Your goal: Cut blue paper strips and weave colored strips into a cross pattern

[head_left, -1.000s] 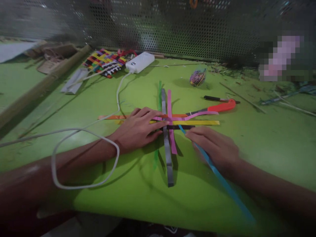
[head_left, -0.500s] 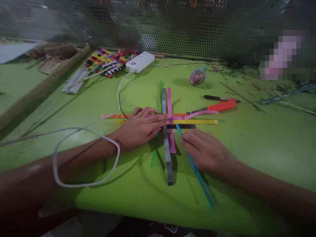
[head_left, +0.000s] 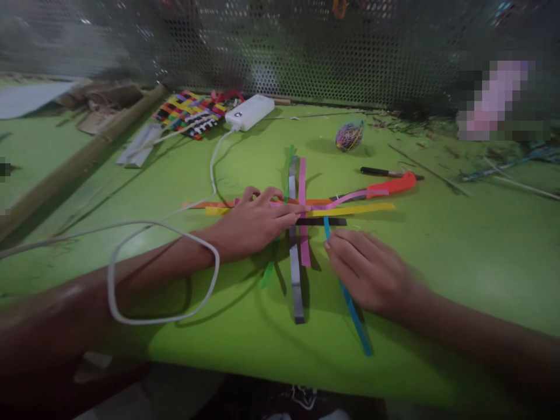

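My left hand point(head_left: 266, 220) lies palm down with fingers stretched out over a cross of coloured strips, pressing near its middle. Under and around it run an orange strip point(head_left: 205, 205), a yellow strip point(head_left: 354, 210), a black strip point(head_left: 330, 221) and a pink strip point(head_left: 303, 181). A long grey strip point(head_left: 296, 280) and a green strip point(head_left: 268, 274) cross these lengthwise. My right hand point(head_left: 371, 265) pinches a blue strip point(head_left: 356, 321) near its upper end, just right of the cross. The blue strip's lower end trails toward the table's front edge.
A white cable point(head_left: 164, 321) loops over my left forearm from a white power bank point(head_left: 251, 112). Behind lie a colourful woven piece point(head_left: 188, 111) and a ball of threads point(head_left: 349, 137). A red-handled tool point(head_left: 396, 185) lies right, a bamboo pole point(head_left: 83, 166) left.
My right hand has shifted slightly right with the blue strip, whose upper end now sits right of the pink strip. My left hand's fingertips have slid a little to the right.
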`<state>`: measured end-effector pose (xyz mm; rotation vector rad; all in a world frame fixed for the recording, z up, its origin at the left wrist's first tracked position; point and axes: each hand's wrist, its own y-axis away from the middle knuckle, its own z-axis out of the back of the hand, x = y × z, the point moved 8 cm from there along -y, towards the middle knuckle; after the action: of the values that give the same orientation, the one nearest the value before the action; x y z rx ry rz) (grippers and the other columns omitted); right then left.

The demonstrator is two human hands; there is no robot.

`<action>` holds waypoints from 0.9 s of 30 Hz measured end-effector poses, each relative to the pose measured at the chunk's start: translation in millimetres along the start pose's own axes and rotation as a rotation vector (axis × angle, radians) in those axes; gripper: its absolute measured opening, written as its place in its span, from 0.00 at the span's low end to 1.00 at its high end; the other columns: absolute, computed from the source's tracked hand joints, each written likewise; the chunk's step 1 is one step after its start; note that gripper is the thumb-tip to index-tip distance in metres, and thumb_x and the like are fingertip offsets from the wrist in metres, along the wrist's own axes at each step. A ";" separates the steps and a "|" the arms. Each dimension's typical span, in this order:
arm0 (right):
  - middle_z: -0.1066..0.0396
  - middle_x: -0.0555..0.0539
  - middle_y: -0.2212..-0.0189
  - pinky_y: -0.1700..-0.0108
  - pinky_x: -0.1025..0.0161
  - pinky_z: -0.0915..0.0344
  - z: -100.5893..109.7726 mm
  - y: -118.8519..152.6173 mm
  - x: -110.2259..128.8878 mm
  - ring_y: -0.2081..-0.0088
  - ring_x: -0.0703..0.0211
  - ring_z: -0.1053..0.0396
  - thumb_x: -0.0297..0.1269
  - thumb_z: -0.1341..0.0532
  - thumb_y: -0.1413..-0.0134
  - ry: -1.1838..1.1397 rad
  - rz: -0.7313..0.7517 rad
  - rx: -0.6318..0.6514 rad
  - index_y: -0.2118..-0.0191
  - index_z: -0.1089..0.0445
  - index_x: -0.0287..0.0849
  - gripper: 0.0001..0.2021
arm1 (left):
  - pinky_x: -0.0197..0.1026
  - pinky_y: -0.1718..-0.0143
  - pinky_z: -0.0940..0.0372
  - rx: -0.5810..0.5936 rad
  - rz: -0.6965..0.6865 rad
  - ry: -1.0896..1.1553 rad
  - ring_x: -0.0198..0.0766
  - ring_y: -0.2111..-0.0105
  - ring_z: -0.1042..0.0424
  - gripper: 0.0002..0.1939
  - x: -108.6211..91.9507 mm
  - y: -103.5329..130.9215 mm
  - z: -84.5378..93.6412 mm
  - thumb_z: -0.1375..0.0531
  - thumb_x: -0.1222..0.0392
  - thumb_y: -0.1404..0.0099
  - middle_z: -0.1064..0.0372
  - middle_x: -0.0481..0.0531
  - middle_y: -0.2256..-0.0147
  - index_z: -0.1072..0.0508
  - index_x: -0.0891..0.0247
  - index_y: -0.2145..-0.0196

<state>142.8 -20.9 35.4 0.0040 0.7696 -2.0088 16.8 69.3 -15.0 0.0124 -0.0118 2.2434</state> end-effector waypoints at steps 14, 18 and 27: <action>0.24 0.42 0.65 0.52 0.56 0.20 7.8 5.8 -6.1 0.56 0.51 0.24 0.20 0.37 0.38 -0.058 0.033 -0.050 0.67 0.26 0.37 0.08 | 0.61 0.43 0.40 -0.051 0.018 0.063 0.58 0.39 0.37 0.22 3.3 1.1 4.9 0.53 0.63 0.21 0.31 0.50 0.36 0.36 0.53 0.34; 0.24 0.44 0.67 0.53 0.56 0.21 8.7 7.2 -4.4 0.57 0.53 0.25 0.22 0.41 0.35 -0.178 -0.029 -0.026 0.64 0.26 0.38 0.08 | 0.60 0.42 0.41 -0.050 -0.004 0.047 0.57 0.38 0.39 0.19 1.0 1.4 6.5 0.53 0.63 0.21 0.35 0.49 0.34 0.32 0.57 0.38; 0.25 0.43 0.66 0.65 0.62 0.27 -13.5 13.6 -16.5 0.64 0.58 0.29 0.23 0.48 0.31 -0.262 -0.201 0.115 0.63 0.26 0.37 0.13 | 0.61 0.46 0.42 -0.068 -0.030 0.042 0.59 0.40 0.39 0.17 4.3 1.4 1.5 0.52 0.64 0.21 0.36 0.48 0.33 0.32 0.56 0.40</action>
<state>158.4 -5.8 22.5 -0.2740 0.5029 -2.1858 13.0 71.7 -13.4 -0.0715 -0.0650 2.2115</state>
